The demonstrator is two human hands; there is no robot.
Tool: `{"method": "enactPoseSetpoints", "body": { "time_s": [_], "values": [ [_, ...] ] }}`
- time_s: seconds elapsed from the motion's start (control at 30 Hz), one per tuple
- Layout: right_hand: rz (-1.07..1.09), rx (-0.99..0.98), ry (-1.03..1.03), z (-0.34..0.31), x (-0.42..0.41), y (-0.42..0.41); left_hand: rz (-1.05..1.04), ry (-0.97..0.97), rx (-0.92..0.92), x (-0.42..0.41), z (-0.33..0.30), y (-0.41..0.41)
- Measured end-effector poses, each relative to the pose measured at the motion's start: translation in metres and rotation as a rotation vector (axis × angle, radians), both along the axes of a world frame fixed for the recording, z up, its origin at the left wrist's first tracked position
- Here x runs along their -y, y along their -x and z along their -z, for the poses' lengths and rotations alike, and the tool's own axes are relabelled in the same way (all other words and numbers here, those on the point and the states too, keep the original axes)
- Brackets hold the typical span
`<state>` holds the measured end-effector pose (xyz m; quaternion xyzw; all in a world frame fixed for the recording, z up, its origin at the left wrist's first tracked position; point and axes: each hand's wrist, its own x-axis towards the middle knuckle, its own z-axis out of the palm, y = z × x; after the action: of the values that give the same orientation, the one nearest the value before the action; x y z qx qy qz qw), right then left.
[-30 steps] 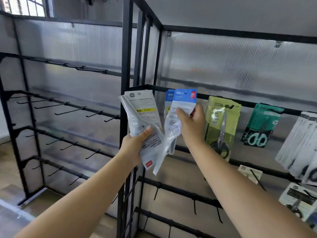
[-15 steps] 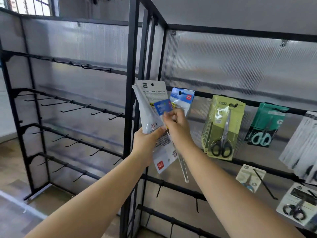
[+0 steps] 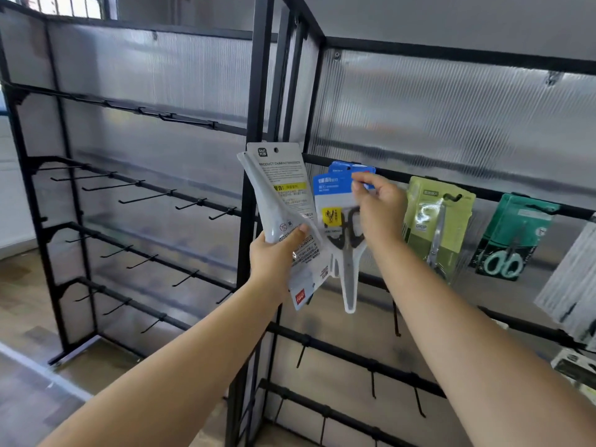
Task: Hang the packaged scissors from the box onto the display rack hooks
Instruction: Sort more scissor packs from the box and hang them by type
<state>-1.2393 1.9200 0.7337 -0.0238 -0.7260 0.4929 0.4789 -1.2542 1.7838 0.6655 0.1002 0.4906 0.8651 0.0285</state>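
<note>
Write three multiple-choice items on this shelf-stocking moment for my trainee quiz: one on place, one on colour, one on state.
1. The yellow-green scissors pack hangs where?
A. right of the right hand
B. on the left rack
C. on the floor

2. What colour tops the pack with black-handled scissors at the right hand?
A. red
B. blue
C. orange

3. The left hand is:
A. empty
B. gripping grey-white flat packs
C. on a hook

Answers: 1 A, it hangs from the bar past that hand; 2 B, its header card is blue; 3 B, its fingers wrap around the packs.
</note>
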Motion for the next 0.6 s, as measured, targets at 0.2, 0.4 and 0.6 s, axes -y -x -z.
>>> {"method": "enactPoseSetpoints", "body": {
  "time_s": [0.2,0.4,0.6],
  "values": [
    [0.15,-0.005,-0.131,-0.002,-0.011,0.015,0.006,0.011,0.023,-0.002,0.005,0.004],
    [0.181,-0.026,-0.171,0.0,-0.009,0.023,-0.042,0.025,0.037,-0.003,0.009,0.012],
    [0.239,-0.043,-0.199,-0.005,-0.011,0.025,-0.044,0.04,0.015,-0.003,0.01,0.013]
  ]
}}
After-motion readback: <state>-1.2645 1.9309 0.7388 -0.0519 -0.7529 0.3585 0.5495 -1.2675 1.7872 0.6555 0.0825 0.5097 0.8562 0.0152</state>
